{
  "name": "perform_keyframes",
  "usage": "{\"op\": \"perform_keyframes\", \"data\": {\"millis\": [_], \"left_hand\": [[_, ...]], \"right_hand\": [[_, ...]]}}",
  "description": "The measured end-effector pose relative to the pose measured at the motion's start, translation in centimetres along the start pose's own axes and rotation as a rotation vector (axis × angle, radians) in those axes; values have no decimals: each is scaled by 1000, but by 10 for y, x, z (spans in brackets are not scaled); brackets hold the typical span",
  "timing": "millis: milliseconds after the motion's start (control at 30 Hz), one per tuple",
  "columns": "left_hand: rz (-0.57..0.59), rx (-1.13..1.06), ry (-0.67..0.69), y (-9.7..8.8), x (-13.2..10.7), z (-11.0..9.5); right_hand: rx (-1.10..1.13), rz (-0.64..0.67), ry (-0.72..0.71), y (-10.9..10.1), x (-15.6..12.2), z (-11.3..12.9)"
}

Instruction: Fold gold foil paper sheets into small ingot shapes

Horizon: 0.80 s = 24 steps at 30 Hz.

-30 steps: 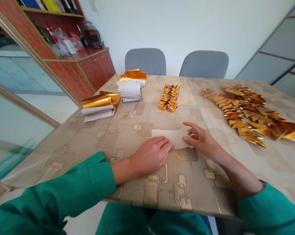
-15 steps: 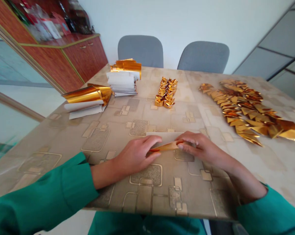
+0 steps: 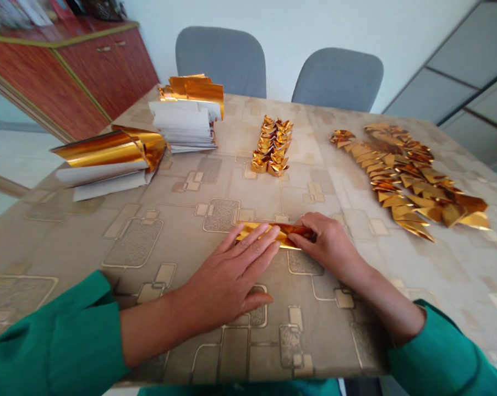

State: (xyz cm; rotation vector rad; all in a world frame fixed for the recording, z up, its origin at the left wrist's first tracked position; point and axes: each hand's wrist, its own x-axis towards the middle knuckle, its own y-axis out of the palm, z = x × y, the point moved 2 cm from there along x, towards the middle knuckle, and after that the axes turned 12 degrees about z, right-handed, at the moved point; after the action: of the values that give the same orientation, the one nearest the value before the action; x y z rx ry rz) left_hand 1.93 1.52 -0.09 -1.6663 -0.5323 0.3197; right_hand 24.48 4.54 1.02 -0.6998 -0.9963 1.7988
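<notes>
A narrow folded strip of gold foil paper [image 3: 284, 237] lies on the patterned tablecloth in front of me. My left hand [image 3: 235, 269] rests flat across its left part, fingers stretched out and thumb apart. At the strip's right end, my right hand [image 3: 328, 236] pinches it between thumb and fingers. That end is partly hidden by the right hand's fingers. Beyond the hands stand two short rows of folded gold paper pieces [image 3: 273, 146].
Long rows of folded gold pieces [image 3: 413, 176] spread over the table's right side. At the left are a loose stack of gold and white sheets [image 3: 108, 157] and a taller stack [image 3: 186, 121]. Two grey chairs [image 3: 221, 60] stand behind the table [image 3: 182, 214].
The left hand went from gripping the paper's left end to lying flat on it. The paper now shows as a flat gold strip, its white part out of sight. The camera view has shifted.
</notes>
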Motion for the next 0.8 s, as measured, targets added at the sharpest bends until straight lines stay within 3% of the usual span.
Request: {"op": "perform_keyframes", "data": {"millis": [300, 467, 800], "left_hand": [[172, -5, -29, 12, -5, -2], [173, 17, -32, 11, -5, -3], [152, 44, -38, 11, -6, -4]], "right_hand": [[-55, 26, 29, -2, -3, 1], [-191, -39, 116, 2, -1, 2], [-268, -101, 124, 5, 2, 3]]}}
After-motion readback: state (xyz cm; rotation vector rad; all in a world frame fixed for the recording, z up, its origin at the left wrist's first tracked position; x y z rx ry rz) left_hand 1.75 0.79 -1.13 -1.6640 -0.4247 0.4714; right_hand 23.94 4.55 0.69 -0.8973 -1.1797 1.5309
